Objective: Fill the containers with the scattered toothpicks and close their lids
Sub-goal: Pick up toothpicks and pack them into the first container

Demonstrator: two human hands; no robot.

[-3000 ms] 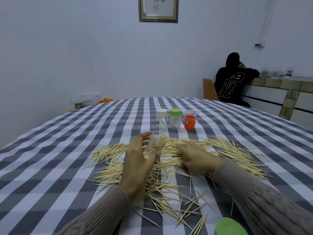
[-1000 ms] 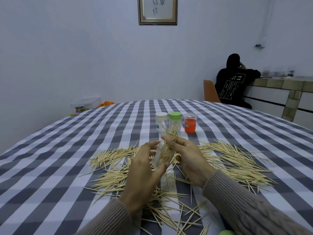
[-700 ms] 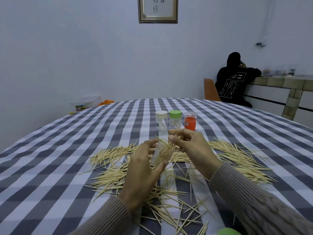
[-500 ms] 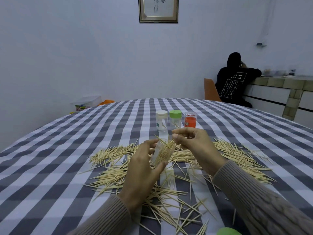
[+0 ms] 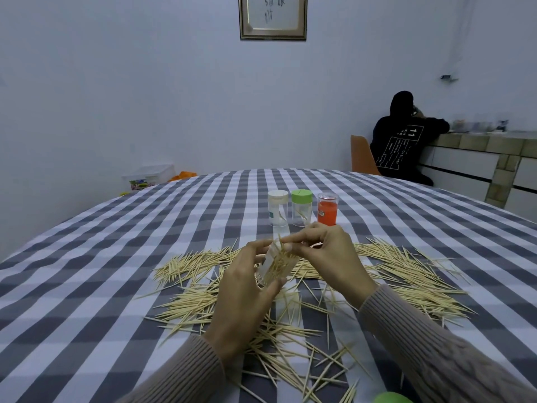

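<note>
My left hand [image 5: 242,289] grips a clear open container [image 5: 276,267], tilted and partly filled with toothpicks. My right hand [image 5: 325,257] is at the container's mouth, its thumb and forefinger pinching the ends of toothpicks that stick out. Scattered toothpicks [image 5: 406,274] cover the checked tablecloth [image 5: 116,257] around and under both hands. Behind stand three more containers: a white-lidded one [image 5: 278,207], a green-lidded one [image 5: 301,207] and an orange one [image 5: 327,209]. A loose green lid [image 5: 390,398] shows at the bottom edge.
A person in a dark hooded top [image 5: 402,144] sits on an orange chair [image 5: 361,155] at a tiled counter [image 5: 488,158] at the back right. A white box [image 5: 149,177] lies beyond the table's left edge. A framed picture [image 5: 272,16] hangs on the wall.
My right hand picked up a bunch of toothpicks from the table, brought it to the container's mouth, drew back a little, and now pinches at the mouth again. The left hand kept holding the container.
</note>
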